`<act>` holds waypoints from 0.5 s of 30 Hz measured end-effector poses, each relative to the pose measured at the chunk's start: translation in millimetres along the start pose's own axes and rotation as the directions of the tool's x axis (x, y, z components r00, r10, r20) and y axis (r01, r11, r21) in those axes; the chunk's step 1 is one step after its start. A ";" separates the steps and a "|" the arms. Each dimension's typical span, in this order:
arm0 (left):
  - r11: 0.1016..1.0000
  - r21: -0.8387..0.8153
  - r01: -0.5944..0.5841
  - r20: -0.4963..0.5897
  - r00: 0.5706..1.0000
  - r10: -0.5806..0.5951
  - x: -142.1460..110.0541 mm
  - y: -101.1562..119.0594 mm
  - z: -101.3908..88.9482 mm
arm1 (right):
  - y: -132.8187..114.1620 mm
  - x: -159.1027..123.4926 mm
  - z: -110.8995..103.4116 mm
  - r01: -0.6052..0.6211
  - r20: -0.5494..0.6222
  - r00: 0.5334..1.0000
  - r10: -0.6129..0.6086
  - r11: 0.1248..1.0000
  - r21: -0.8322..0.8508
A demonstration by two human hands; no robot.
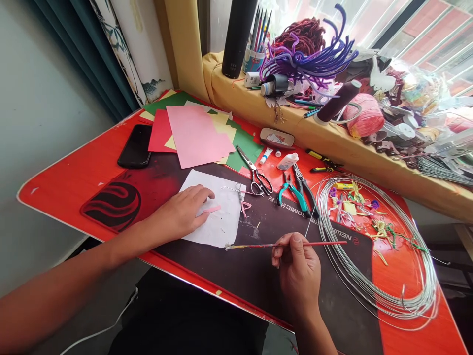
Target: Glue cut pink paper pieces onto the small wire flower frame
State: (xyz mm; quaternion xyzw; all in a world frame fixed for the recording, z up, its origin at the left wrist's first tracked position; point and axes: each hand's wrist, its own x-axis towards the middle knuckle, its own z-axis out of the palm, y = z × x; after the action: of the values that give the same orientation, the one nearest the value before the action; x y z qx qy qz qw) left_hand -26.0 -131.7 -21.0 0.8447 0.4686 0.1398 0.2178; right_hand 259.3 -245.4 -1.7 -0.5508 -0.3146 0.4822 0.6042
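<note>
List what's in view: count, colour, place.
phone: 1, black, left of paper stack
craft paper sheets: several, pink, red, green, yellow, back of desk
white sheet: 1, white, on desk mat
scissors: 1, steel and black, beyond white sheet
pliers: 1, teal handles, on desk mat
wire coil: 1, silver, right of desk
pipe cleaners: bundle, purple, windowsill
paintbrush: 1, red, in right hand
left hand: 1, on white sheet
right hand: 1, over desk mat

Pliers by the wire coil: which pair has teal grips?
The teal-handled pliers, just left of the black-handled pliers. The yellow-and-black pliers lie farther from the person.
</note>
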 end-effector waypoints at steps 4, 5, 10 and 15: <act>0.999 -0.054 -0.004 0.023 1.000 0.005 -1.9 -5.1 -3.9 | -2.4 0.8 3.3 -0.002 0.011 1.000 0.002 1.000 0.011; 0.998 -0.055 -0.007 0.027 1.000 0.008 -2.3 -5.9 -4.2 | -3.1 1.1 4.2 0.000 0.014 1.000 0.000 1.000 0.009; 0.999 -0.029 -0.023 0.027 0.999 0.024 -2.0 -9.0 -5.2 | -6.2 4.4 8.3 0.015 0.022 1.000 -0.015 1.000 -0.005; 0.996 -0.063 -0.058 0.016 0.998 0.060 -2.7 -13.5 -6.7 | -12.1 10.9 14.6 0.074 0.022 0.997 -0.073 0.997 -0.037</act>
State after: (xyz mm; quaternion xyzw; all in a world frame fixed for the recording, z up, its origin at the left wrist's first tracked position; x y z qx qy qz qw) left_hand -40.3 -126.1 -22.0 0.8522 0.4368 0.1530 0.2441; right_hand 252.5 -229.1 11.2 -0.5451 -0.3499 0.4592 0.6079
